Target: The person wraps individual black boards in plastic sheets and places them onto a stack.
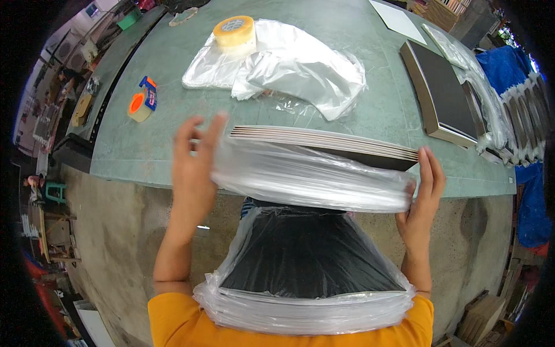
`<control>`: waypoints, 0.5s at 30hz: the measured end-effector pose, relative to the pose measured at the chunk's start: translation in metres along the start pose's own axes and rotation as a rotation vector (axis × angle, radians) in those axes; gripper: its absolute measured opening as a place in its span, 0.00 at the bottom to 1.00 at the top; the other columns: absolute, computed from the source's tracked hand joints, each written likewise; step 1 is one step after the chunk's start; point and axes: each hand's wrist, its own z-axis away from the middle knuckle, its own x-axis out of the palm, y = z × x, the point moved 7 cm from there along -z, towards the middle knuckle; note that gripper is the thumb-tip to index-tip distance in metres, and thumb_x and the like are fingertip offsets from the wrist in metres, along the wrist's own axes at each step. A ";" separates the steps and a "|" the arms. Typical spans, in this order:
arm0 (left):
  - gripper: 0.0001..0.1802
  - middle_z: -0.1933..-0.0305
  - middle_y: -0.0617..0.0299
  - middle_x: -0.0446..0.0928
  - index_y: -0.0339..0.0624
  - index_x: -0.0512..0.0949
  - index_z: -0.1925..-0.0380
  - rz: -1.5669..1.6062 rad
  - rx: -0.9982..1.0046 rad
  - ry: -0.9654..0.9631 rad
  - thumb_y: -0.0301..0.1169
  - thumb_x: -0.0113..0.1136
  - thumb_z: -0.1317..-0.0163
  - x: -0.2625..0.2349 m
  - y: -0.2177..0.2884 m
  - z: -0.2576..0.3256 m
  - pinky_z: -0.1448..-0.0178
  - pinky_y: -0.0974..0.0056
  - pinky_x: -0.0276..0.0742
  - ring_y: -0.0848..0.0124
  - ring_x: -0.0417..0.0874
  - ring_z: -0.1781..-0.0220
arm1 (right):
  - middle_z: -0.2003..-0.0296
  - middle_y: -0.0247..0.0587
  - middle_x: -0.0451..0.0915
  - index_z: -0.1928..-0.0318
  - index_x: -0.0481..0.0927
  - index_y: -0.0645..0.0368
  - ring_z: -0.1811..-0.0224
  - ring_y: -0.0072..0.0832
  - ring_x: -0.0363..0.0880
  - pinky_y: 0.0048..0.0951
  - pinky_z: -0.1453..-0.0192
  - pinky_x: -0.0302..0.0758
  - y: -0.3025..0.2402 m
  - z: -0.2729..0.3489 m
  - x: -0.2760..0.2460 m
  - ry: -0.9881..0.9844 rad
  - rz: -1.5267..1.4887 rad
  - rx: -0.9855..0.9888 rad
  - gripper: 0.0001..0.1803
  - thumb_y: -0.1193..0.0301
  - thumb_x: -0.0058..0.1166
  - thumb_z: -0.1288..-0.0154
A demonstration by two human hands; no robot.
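Clear plastic bag (306, 179) half-sheathes stacked dark boards (324, 144), both hands holding.

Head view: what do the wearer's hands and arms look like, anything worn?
Both hands, left hand and right hand, are bare: no gloves, no rings visible. Forearms are uncovered. Orange short sleeves show at the lower edge. A thin band circles the right wrist.

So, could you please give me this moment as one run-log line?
left hand: on clear plastic bag | right hand: gripping bag end | stack of flat dark boards: partly bagged | tape roll: on table
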 end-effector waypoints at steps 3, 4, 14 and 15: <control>0.36 0.54 0.55 0.63 0.47 0.68 0.48 -0.093 0.203 0.005 0.14 0.52 0.63 0.004 0.021 0.012 0.58 0.65 0.67 0.61 0.68 0.61 | 0.52 0.46 0.67 0.45 0.67 0.53 0.51 0.37 0.64 0.32 0.47 0.61 0.003 0.000 -0.003 0.027 0.119 0.009 0.31 0.81 0.49 0.56; 0.35 0.54 0.55 0.64 0.46 0.70 0.49 -0.081 0.215 0.023 0.13 0.52 0.64 0.002 0.024 0.014 0.58 0.65 0.66 0.60 0.68 0.62 | 0.54 0.45 0.67 0.47 0.70 0.54 0.52 0.36 0.65 0.31 0.49 0.61 0.006 0.007 -0.009 0.071 0.101 -0.014 0.30 0.81 0.50 0.57; 0.16 0.74 0.58 0.74 0.29 0.75 0.66 1.640 -0.284 -0.727 0.21 0.60 0.60 0.036 -0.025 0.048 0.73 0.73 0.70 0.74 0.73 0.77 | 0.76 0.40 0.77 0.66 0.76 0.70 0.80 0.20 0.73 0.19 0.77 0.68 0.065 0.065 0.047 -0.465 -1.731 0.483 0.16 0.73 0.59 0.58; 0.15 0.74 0.58 0.75 0.30 0.75 0.67 1.568 -0.380 -0.847 0.23 0.59 0.59 0.059 -0.039 0.067 0.72 0.73 0.70 0.74 0.74 0.76 | 0.76 0.40 0.77 0.66 0.75 0.69 0.79 0.20 0.73 0.18 0.76 0.69 0.066 0.075 0.066 -0.534 -1.611 0.595 0.17 0.71 0.60 0.58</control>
